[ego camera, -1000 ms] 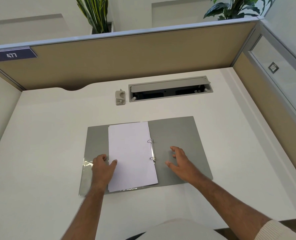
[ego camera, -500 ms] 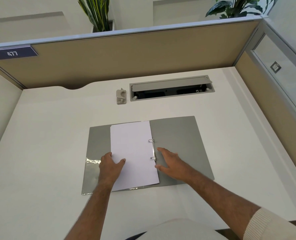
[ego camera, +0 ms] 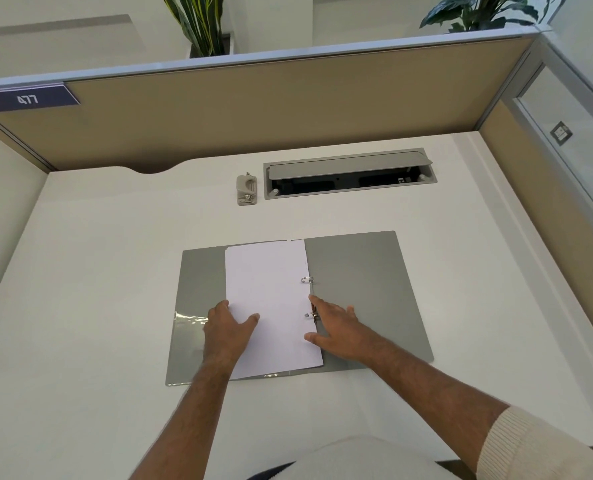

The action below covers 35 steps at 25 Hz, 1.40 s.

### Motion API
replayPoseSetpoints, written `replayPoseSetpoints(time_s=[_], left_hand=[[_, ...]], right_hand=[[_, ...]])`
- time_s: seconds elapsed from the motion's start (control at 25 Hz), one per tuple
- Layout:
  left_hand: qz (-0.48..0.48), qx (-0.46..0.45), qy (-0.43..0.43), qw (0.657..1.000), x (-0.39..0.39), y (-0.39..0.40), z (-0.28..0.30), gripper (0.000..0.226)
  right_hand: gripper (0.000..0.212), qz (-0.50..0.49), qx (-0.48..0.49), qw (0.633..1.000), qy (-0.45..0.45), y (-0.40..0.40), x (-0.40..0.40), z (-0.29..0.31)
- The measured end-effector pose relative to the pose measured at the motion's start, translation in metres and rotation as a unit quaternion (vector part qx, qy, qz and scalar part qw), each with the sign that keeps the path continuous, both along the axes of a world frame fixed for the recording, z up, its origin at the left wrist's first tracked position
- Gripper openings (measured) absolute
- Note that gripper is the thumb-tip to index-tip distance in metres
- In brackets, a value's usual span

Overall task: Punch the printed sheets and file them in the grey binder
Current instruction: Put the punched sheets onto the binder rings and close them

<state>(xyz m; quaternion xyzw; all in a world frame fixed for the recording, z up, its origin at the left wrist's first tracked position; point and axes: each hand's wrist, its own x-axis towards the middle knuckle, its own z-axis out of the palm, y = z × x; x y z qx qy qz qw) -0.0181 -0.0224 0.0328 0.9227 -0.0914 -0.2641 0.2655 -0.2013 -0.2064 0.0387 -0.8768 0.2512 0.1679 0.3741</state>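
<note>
Head view, centre of frame: the grey binder lies open on the white desk, with the printed sheets threaded on its two rings over the left cover. To finish filing well, the stack should be held flat while the ring mechanism is pressed shut, fingers clear of the closing prongs. Left hand rests flat, fingers spread, on the sheets' lower left edge, grasping nothing. Right hand lies open beside the lower ring, fingertips touching the sheets' edge and mechanism. A hole punch stands well apart, upper centre.
</note>
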Motion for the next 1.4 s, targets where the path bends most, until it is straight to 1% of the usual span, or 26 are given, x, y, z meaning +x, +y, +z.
replayPoseSetpoints(time_s=[0.2, 0.32, 0.44, 0.52, 0.68, 0.76, 0.88, 0.92, 1.08, 1.16, 1.28, 1.4], left_hand=[[0.001, -0.01, 0.009, 1.0, 0.001, -0.003, -0.003, 0.088], [0.001, -0.029, 0.029, 0.999, -0.001, -0.012, -0.001, 0.081], [0.006, -0.078, 0.054, 0.996, -0.007, -0.024, 0.005, 0.069], [0.012, -0.11, 0.083, 0.99, -0.011, -0.032, 0.011, 0.066], [0.038, -0.181, 0.15, 0.971, -0.019, -0.043, 0.019, 0.058], [0.04, -0.196, 0.164, 0.966, -0.02, -0.047, 0.019, 0.049], [0.036, -0.208, 0.174, 0.962, -0.022, -0.054, 0.023, 0.037], [0.038, -0.212, 0.175, 0.961, -0.023, -0.056, 0.025, 0.036], [0.04, -0.234, 0.195, 0.952, -0.026, -0.064, 0.03, 0.036], [0.034, -0.247, 0.209, 0.946, -0.028, -0.068, 0.031, 0.037], [0.012, -0.259, 0.218, 0.941, -0.037, -0.078, 0.036, 0.028], [-0.015, -0.254, 0.22, 0.942, -0.047, -0.09, 0.038, 0.037]], right_hand=[[0.086, -0.001, -0.003, 1.0, -0.005, 0.0, 0.001, -0.001], [0.084, -0.009, 0.003, 1.0, -0.012, 0.0, 0.001, -0.002], [0.084, -0.013, 0.007, 1.0, -0.014, -0.001, 0.0, -0.002], [0.085, -0.011, 0.008, 1.0, -0.014, -0.001, 0.0, -0.002], [0.083, -0.016, 0.015, 1.0, -0.02, -0.002, -0.001, -0.003], [0.078, -0.024, 0.025, 0.999, -0.028, -0.001, -0.003, -0.002], [0.06, -0.039, 0.052, 0.997, -0.049, -0.002, -0.004, 0.0], [0.058, -0.045, 0.059, 0.996, -0.055, -0.003, -0.005, 0.001], [0.063, -0.083, 0.071, 0.992, -0.063, -0.014, -0.013, 0.001], [0.062, -0.097, 0.068, 0.991, -0.067, -0.021, -0.019, 0.001], [0.057, -0.131, 0.077, 0.986, -0.07, -0.029, -0.027, -0.001], [0.053, -0.157, 0.097, 0.98, -0.078, -0.033, -0.029, -0.002]])
